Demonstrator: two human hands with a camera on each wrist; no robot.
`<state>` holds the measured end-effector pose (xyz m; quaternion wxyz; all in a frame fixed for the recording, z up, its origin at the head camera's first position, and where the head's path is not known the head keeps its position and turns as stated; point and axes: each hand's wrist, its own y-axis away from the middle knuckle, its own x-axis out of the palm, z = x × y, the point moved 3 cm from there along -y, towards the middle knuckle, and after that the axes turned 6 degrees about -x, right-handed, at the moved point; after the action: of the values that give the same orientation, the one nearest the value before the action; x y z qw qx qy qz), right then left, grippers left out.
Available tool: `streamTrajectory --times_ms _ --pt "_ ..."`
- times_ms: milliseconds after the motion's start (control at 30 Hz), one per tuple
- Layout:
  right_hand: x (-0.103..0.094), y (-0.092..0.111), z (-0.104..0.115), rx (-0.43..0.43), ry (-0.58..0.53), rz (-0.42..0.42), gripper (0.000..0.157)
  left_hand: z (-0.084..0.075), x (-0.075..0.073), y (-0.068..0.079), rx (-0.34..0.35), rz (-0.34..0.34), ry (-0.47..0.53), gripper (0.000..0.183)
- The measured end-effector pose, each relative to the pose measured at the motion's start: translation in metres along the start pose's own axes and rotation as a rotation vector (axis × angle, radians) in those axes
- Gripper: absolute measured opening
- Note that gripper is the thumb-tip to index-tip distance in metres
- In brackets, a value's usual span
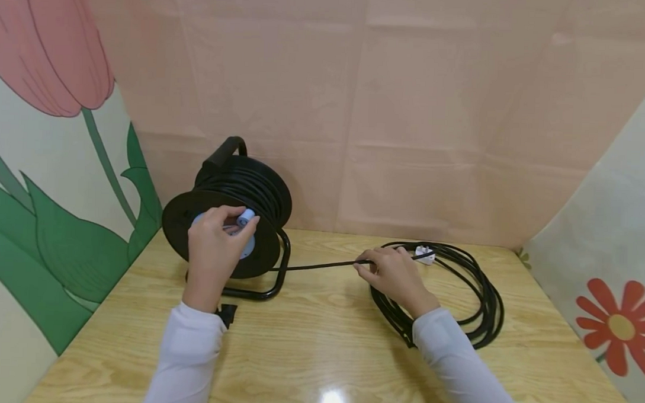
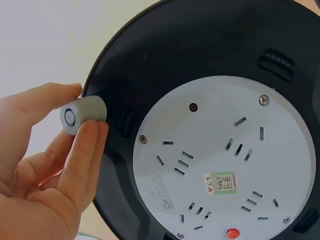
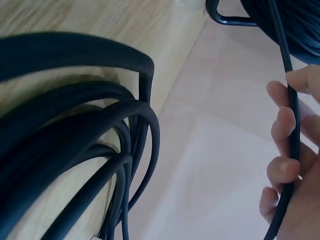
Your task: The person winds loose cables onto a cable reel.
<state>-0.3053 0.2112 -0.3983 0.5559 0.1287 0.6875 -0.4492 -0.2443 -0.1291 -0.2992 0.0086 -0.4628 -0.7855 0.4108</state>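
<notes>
A black cable reel (image 1: 259, 193) stands at the left of the table, wound with black cable. My left hand (image 1: 214, 245) pinches the small grey-blue crank knob (image 2: 87, 114) at the rim of its front disc (image 2: 122, 65). The disc's light round socket plate (image 2: 225, 155) shows slots, screws and a red button. From the reel a cable (image 1: 320, 265) runs right, off the tabletop, to my right hand (image 1: 397, 278). In the right wrist view the cable (image 3: 294, 125) lies between the thumb and curled fingers. Beneath and beside that hand rests a loose coil of the same cable (image 1: 492, 308).
A white plug (image 1: 425, 255) lies at the coil's upper part. The reel's tubular stand (image 1: 260, 295) rests on the wooden table (image 1: 306, 355). A pink sheet (image 1: 411, 110) hangs behind, with flower-patterned panels at both sides.
</notes>
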Motion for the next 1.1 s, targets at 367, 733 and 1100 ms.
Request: streamTrajectory --times_ms 367,733,1100 --pt "0.002 -0.009 0.008 -0.093 0.009 -0.044 0.017 -0.002 0.006 0.004 -0.056 0.085 -0.04 0.032" --pt "0.0 -0.024 0.015 -0.165 0.006 -0.055 0.016 -0.003 0.017 0.013 -0.125 0.152 -0.06 0.032" --pt "0.006 -0.034 0.029 -0.174 -0.008 -0.022 0.016 -0.003 0.028 0.021 -0.106 0.231 -0.154 0.033"
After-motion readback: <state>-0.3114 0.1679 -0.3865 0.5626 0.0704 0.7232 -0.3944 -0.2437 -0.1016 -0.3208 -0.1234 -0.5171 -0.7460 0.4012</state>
